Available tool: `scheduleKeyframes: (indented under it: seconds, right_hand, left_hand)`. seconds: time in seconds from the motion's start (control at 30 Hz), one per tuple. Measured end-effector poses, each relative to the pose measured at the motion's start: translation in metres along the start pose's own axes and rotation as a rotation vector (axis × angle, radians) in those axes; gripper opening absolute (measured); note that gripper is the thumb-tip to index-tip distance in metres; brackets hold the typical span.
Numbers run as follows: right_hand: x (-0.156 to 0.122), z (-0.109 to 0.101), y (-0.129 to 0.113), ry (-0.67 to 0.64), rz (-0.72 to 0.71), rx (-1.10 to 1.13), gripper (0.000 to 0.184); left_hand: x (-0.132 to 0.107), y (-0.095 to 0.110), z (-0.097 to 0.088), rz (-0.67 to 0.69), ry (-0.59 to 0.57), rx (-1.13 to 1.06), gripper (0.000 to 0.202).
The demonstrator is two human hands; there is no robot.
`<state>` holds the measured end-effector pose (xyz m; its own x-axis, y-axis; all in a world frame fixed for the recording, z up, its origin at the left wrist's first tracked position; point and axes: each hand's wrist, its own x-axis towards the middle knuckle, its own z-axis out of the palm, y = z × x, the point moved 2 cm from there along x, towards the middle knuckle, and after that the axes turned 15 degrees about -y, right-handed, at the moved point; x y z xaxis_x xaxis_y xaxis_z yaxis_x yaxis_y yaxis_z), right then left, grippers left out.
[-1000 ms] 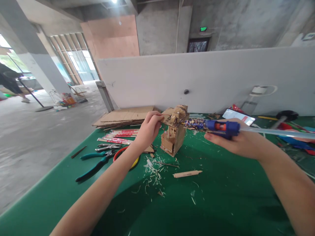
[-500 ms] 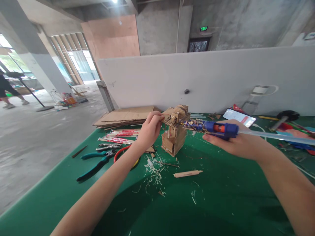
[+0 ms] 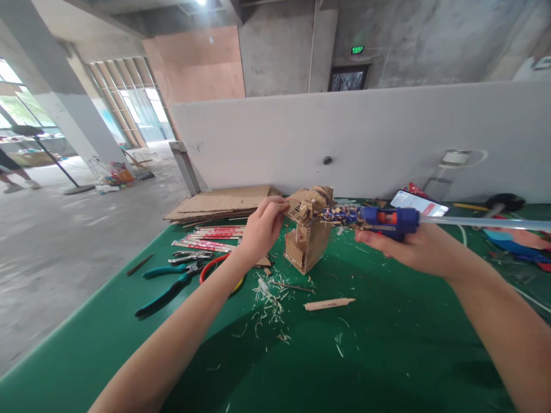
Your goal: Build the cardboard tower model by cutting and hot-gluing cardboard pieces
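Nearest on my green worktop (image 3: pixel 344 367) lie curly shavings (image 3: pixel 272 299) and a slim wooden piece (image 3: pixel 330 304). Beyond, my right hand (image 3: pixel 417 250) wraps its fingers round a crusted blue glue gun (image 3: pixel 391 225), pointed at an upright, boxy cardboard model (image 3: pixel 317 249); my left hand (image 3: pixel 264 226) pinches its flap (image 3: pixel 297 212). Flat cardboard sheets (image 3: pixel 224 201) lie behind.

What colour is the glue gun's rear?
The glue gun is mostly blue there, best seen in the head view.

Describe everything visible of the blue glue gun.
The glue gun has a blue body, an orange-red part showing in an opening, and a front crusted with brownish bits. A translucent stick extends from its back. Gripped in the right hand, it points leftward, roughly level, its tip by the cardboard model; contact is unclear.
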<state>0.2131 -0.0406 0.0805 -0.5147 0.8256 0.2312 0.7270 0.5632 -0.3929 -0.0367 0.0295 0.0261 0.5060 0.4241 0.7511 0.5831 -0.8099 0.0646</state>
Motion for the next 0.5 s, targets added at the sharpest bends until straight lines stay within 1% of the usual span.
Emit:
scheduleKeyframes:
  seconds: [0.23, 0.37, 0.5]
  right_hand:
    - [-0.001, 0.002, 0.004, 0.001, 0.070, -0.024, 0.037]
    - [-0.002, -0.001, 0.004, -0.001, 0.019, -0.040, 0.037]
    - [-0.006, -0.005, 0.011, 0.022, 0.017, 0.013, 0.034]
  left_hand:
    - [0.001, 0.001, 0.001, 0.012, -0.029, -0.044, 0.025]
    - [0.000, -0.002, 0.001, -0.011, -0.021, -0.072, 0.025]
    - [0.000, -0.005, 0.000, -0.017, -0.026, -0.068, 0.024]
